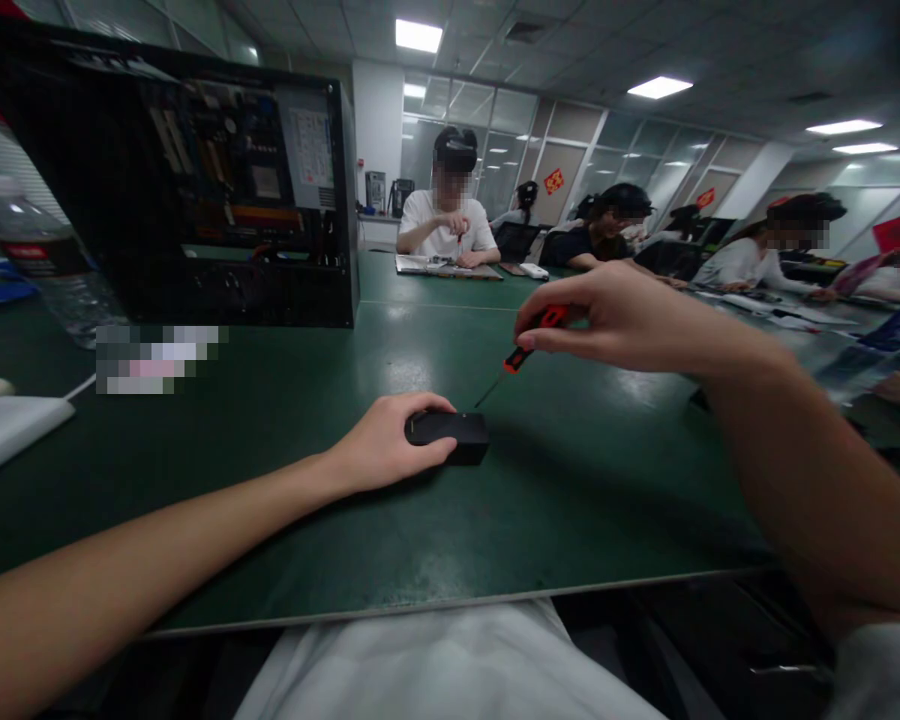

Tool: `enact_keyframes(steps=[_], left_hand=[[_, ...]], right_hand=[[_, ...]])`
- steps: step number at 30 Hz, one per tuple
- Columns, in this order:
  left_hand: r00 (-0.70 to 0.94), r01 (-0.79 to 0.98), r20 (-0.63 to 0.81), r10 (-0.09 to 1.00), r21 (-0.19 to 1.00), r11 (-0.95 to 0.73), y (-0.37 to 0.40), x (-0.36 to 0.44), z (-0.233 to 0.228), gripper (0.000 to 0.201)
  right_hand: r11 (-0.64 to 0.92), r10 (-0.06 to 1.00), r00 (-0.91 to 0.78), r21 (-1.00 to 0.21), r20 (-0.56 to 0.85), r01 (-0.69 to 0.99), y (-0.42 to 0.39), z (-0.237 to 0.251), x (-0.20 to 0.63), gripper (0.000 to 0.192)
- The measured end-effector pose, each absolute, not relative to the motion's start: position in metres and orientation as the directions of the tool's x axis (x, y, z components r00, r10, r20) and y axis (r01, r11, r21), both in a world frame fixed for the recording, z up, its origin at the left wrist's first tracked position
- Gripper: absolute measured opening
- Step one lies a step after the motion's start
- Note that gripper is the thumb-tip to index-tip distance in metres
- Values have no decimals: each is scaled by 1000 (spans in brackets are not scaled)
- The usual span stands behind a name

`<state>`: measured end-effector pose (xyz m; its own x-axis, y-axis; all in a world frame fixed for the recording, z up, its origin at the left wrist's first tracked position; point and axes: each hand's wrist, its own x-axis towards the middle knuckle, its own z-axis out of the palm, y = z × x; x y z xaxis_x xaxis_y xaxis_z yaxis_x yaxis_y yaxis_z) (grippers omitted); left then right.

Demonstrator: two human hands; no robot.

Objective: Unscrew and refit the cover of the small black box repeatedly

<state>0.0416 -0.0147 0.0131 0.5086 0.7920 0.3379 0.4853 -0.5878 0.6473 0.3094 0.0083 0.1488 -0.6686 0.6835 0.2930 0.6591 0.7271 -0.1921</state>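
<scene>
Resting on the green tabletop (420,560) is a small black rectangular box (471,440). My left hand (386,440) grips it from the left, thumb on the near side and fingers on the far side. My right hand (600,318) is raised to the right of the box and pinches a screwdriver (521,357) with a red and black handle. The screwdriver slants down to the left. Its thin tip is close to the box's far right top corner; whether it touches cannot be made out.
An open computer case (270,200) stands at the back left. Left of it are a plastic bottle (45,260) and a white device (15,430) with a cable. The table's front edge (450,608) runs before my lap. Across the table sits a person (447,215), with others farther right.
</scene>
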Motion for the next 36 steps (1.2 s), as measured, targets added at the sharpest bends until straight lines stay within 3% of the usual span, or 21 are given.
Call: enact_keyframes(steps=[10, 19, 26, 29, 32, 36], left_hand=[[567, 466, 330, 755, 627, -624, -19, 41, 19, 37], [576, 446, 344, 741, 628, -638, -20, 41, 18, 36], [586, 440, 344, 734, 626, -644, -21, 40, 18, 36], [586, 437, 351, 730, 622, -650, -21, 40, 17, 36], [585, 437, 352, 731, 622, -650, -21, 40, 17, 37], [584, 439, 347, 734, 626, -645, -21, 40, 18, 36]], right_hand=[[830, 557, -829, -75, 55, 553, 8, 194, 261, 26], [846, 534, -843, -52, 71, 531, 11, 189, 255, 31], [831, 554, -828, -117, 92, 543, 13, 187, 253, 25], [856, 507, -859, -153, 71, 493, 12, 186, 252, 22], [884, 445, -894, -185, 53, 429, 12, 187, 250, 26], [870, 473, -878, -200, 71, 452, 13, 186, 250, 33]])
